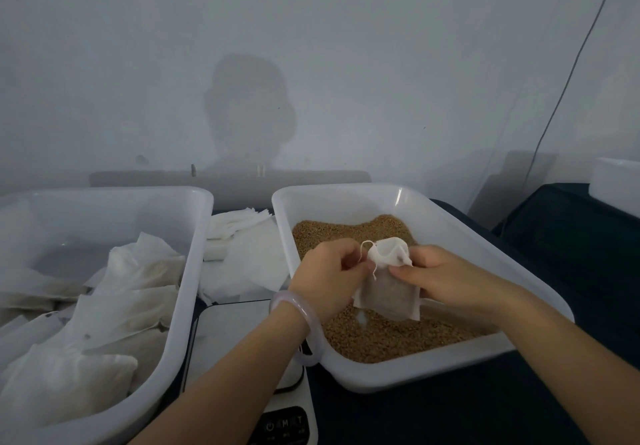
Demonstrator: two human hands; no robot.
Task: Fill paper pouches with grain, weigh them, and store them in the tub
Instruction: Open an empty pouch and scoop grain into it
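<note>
Background is a plain pale wall (311, 46) bearing the person's shadow (249, 112), with a thin cable (571, 74) running down its right side. The work surface is a table (450, 417) under dark cloth. Two white plastic tubs stand on it side by side. The left tub (104, 191) holds a loose heap of filled pouches (114, 309), lying flat and overlapping. The right tub (398, 372) holds brown grain (381, 337), which covers most of its floor and is banked higher toward the far wall. A white scale (235, 327) sits between the tubs at the near edge, its platform bare and its button panel partly cut off by the frame. Behind the scale lies a pile of empty pouches (242, 257), some of them fanned out. Part of a white box (616, 181) shows at the far right. Both hands are over the right tub, above the grain. The right hand (446, 278) grasps the pouch (388, 292) by its upper right side, with thumb and fingers closed on the paper. The pouch hangs tilted with its neck gathered and its lower part darker, apparently filled. Whether its bottom edge touches the grain cannot be told. The left hand (325, 278) has its fingers curled, pinching the drawstring (367, 247) at the left of the neck. The string loops upward there and a short end dangles. A pale bracelet (313, 334) sits on the left wrist.
</note>
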